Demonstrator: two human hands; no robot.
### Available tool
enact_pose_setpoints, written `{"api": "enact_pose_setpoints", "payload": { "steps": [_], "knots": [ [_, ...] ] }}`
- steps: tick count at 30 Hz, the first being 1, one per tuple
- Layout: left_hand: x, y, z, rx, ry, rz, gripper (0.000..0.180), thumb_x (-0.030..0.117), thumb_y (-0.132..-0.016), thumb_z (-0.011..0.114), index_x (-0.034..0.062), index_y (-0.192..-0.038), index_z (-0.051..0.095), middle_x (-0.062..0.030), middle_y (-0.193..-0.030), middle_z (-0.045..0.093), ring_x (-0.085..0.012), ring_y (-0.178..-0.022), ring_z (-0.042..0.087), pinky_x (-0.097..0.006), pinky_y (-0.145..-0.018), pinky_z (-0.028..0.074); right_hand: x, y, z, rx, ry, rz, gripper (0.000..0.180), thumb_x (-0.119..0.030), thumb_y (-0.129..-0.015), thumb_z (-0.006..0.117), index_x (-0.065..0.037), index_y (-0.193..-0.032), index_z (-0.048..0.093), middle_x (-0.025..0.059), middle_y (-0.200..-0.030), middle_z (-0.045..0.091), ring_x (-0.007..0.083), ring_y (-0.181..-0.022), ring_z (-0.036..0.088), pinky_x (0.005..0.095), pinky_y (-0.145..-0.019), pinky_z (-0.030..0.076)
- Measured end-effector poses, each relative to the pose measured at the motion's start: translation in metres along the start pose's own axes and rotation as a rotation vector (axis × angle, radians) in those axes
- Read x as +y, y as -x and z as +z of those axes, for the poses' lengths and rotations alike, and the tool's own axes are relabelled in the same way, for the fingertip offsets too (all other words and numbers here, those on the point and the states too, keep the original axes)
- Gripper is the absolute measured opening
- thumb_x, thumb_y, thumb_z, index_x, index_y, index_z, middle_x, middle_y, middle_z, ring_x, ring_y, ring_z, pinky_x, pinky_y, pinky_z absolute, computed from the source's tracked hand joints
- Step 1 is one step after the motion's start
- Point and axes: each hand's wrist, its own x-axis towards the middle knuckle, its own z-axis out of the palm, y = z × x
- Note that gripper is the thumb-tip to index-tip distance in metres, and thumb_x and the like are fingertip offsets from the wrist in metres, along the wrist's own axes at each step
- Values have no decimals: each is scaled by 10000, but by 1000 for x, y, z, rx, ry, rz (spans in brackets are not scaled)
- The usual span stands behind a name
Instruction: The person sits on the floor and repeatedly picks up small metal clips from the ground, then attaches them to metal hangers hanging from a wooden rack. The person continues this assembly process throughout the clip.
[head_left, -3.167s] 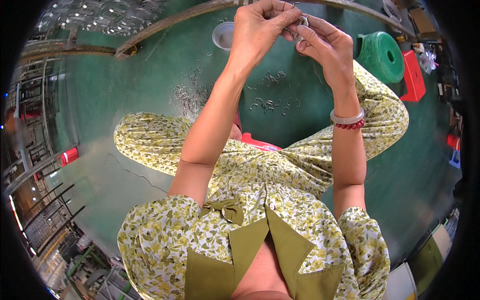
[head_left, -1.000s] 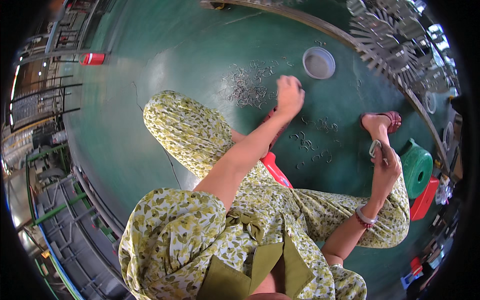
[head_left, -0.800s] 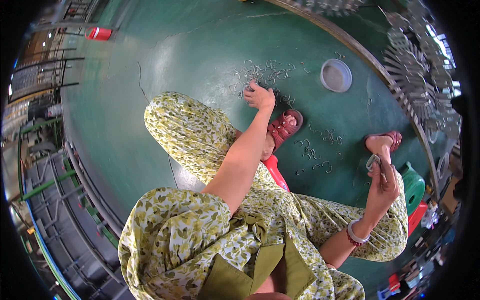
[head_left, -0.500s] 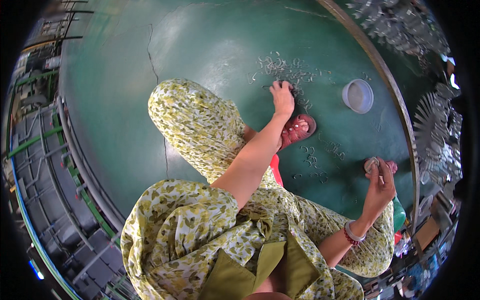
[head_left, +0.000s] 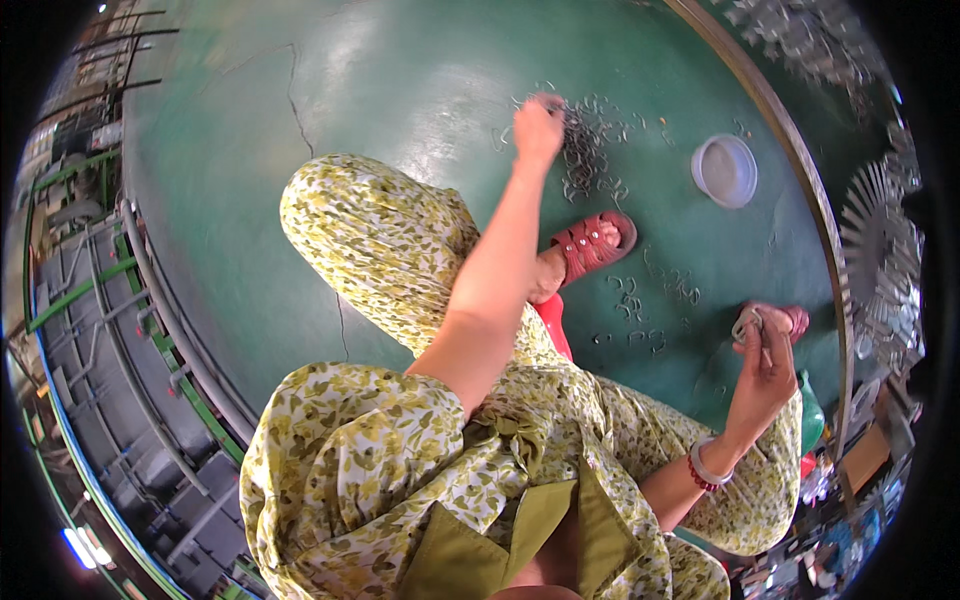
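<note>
The person sits low over a green painted floor [head_left: 330,120], legs in yellow-green floral fabric spread to either side. The left hand [head_left: 538,128] is stretched far forward and down onto a loose pile of small metal rings [head_left: 588,150] lying on the floor; its fingers are curled down into the near edge of the pile, touching the rings, though whether any ring is actually pinched between them cannot be told from here. The pile sits beyond the left foot, which wears a red sandal [head_left: 592,244], and more rings of the same kind lie scattered [head_left: 640,305] on the floor between the 2 feet.

The right hand [head_left: 762,360] is raised near the right knee, palm turned toward the body, with the fingers closed around a small pale metal part [head_left: 746,323] held at the fingertips. A white bangle and a red beaded bracelet [head_left: 703,468] circle that wrist. The right foot's sandal [head_left: 795,318] shows just behind the hand.

A shallow round white bowl [head_left: 725,170] stands on the floor to the right of the ring pile, apart from it. A curved metal rail [head_left: 790,170] runs past the bowl, and stacked silver fan-shaped metal pieces [head_left: 880,260] lie beyond it.
</note>
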Motion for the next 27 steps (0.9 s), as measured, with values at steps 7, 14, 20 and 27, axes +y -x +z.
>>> {"api": "enact_pose_setpoints", "payload": {
  "steps": [7,14,20,27],
  "knots": [
    [6,-69,-61,-531,71,-354,430,-107,-665,667,16,-1076,650,-128,-859,662,-240,-665,678,-320,-580,611,2,8,-10,43,-37,-36,160,19,-861,638,52,-1014,672,100,-938,624,108,-729,624,219,-639,531],
    [-27,-57,-55,-595,291,-538,358,-102,-713,698,-18,-1055,635,-132,-787,648,-233,-616,658,-337,-578,613,4,5,-9,57,-65,-45,170,35,-867,625,52,-1031,670,77,-913,614,93,-744,615,206,-637,538],
    [-66,-27,-32,-254,19,-185,152,60,-731,729,16,-875,708,-135,-737,658,-251,-640,656,-391,-624,583,6,3,-10,73,-94,-32,170,40,-867,623,50,-1031,667,67,-889,600,89,-737,600,213,-625,541],
    [-43,1,-4,-13,-346,409,326,96,-717,736,140,-1036,681,-148,-1087,610,-349,-1008,561,-429,-932,445,8,3,-11,65,-68,-74,167,20,-864,638,42,-1027,670,71,-894,597,100,-721,604,222,-619,549]
  ]
}}
